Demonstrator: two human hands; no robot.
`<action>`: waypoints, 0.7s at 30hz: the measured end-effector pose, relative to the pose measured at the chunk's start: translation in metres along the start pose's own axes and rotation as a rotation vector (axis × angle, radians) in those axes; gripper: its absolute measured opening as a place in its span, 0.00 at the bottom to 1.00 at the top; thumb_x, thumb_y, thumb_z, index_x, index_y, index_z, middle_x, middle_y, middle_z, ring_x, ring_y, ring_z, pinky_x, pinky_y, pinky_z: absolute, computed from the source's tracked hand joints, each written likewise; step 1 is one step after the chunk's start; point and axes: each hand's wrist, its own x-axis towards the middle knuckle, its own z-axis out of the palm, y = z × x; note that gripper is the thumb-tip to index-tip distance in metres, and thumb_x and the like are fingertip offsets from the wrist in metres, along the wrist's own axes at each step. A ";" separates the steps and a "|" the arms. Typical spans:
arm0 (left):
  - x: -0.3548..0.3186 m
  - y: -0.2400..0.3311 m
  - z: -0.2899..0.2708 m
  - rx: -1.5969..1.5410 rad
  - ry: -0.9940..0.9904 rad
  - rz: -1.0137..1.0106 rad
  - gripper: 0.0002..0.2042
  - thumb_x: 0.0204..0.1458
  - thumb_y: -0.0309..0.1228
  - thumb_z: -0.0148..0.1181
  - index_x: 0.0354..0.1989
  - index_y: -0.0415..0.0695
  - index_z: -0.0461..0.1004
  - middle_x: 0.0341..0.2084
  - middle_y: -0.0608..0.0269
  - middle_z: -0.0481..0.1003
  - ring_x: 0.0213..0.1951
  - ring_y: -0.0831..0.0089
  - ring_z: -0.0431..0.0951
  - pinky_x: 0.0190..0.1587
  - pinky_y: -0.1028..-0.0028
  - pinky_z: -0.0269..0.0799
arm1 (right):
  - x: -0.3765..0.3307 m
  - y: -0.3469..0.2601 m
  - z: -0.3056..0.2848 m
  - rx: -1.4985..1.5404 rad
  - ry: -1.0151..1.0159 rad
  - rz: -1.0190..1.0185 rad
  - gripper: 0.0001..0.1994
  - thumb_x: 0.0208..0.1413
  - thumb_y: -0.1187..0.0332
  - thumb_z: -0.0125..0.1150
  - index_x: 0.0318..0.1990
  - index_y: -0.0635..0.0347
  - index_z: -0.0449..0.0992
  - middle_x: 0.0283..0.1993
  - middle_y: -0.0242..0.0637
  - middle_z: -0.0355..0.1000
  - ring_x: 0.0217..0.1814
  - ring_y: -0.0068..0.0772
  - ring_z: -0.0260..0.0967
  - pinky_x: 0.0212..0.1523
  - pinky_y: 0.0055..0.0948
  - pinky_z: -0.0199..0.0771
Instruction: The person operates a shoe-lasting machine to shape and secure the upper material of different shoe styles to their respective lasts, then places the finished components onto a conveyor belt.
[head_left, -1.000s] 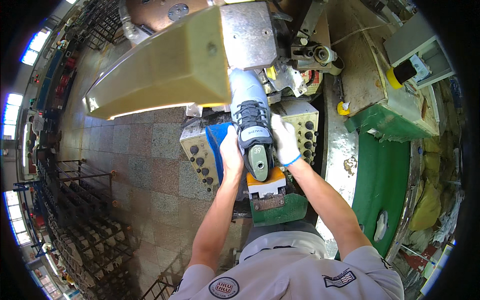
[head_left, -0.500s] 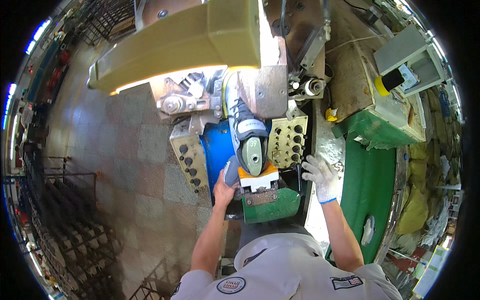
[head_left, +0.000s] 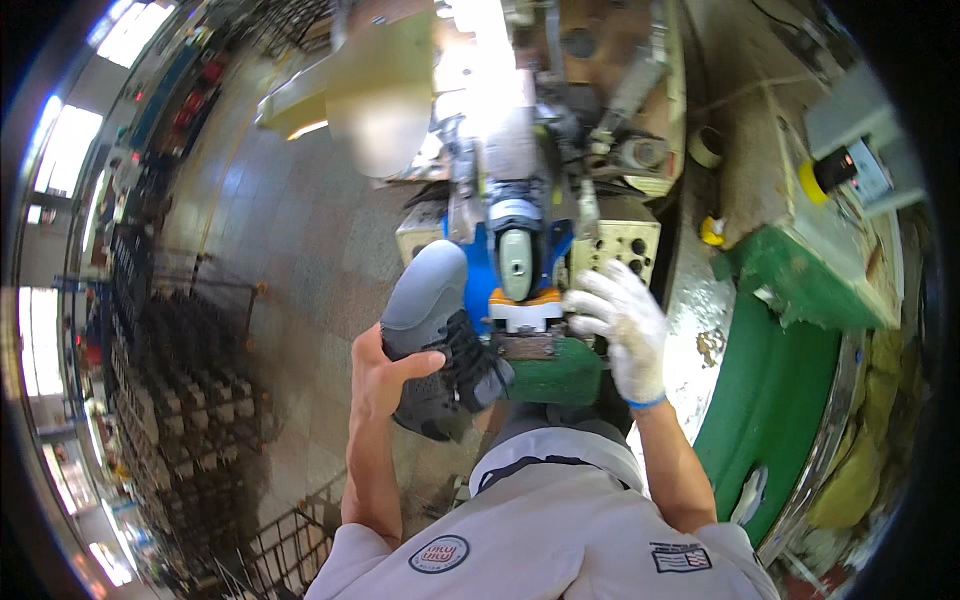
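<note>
My bare left hand (head_left: 378,374) grips a grey shoe upper (head_left: 426,296) with black laces, its rounded toe pointing up, left of the machine. Its thumb lies across the shoe's side. Another shoe (head_left: 516,212), with a pale green last (head_left: 516,264) in its heel opening, sits in the middle of the machine (head_left: 470,185), behind an orange and white block (head_left: 527,308). My right hand (head_left: 628,335), in a white glove, is raised just right of that block, in front of a cream control panel (head_left: 622,243). Its fingers are apart and it holds nothing.
A green padded rest (head_left: 556,374) juts from the machine toward my waist. On the right runs a green belt (head_left: 765,385) with a pale item on it, below a worn bench (head_left: 800,250). Dark racks (head_left: 185,375) stand at the left. A yellow cover (head_left: 375,85) overhangs the machine.
My left hand has lifted the grey shoe up from beside the machine, out to the left. My right hand has come inward, toward the block. The whole view has shifted and is slightly blurred.
</note>
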 end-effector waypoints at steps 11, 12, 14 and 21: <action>0.049 -0.007 0.140 0.224 0.420 0.433 0.15 0.64 0.31 0.57 0.51 0.30 0.77 0.41 0.55 0.82 0.43 0.68 0.81 0.50 0.71 0.76 | -0.079 -0.027 -0.296 -0.272 0.551 0.285 0.25 0.54 0.61 0.72 0.54 0.71 0.78 0.43 0.33 0.80 0.43 0.21 0.75 0.47 0.23 0.75; 0.065 -0.018 0.126 0.274 0.376 0.407 0.20 0.64 0.32 0.59 0.58 0.31 0.73 0.50 0.51 0.79 0.51 0.66 0.78 0.56 0.70 0.72 | -0.110 -0.026 -0.334 -0.218 0.662 0.307 0.24 0.54 0.60 0.73 0.52 0.70 0.80 0.41 0.33 0.80 0.42 0.22 0.75 0.46 0.24 0.76; 0.089 -0.036 0.124 0.271 0.275 0.362 0.26 0.61 0.35 0.63 0.63 0.32 0.69 0.56 0.49 0.74 0.55 0.64 0.74 0.59 0.69 0.68 | -0.172 -0.014 -0.422 -0.282 0.792 0.557 0.23 0.53 0.58 0.74 0.49 0.70 0.82 0.40 0.35 0.81 0.41 0.24 0.76 0.44 0.27 0.77; 0.140 -0.052 0.160 0.501 0.433 0.196 0.24 0.46 0.27 0.75 0.51 0.31 0.76 0.41 0.53 0.79 0.38 0.62 0.76 0.47 0.63 0.72 | -0.149 0.054 -0.648 -0.974 0.790 0.981 0.49 0.39 0.37 0.75 0.60 0.72 0.72 0.58 0.59 0.74 0.62 0.51 0.73 0.60 0.40 0.72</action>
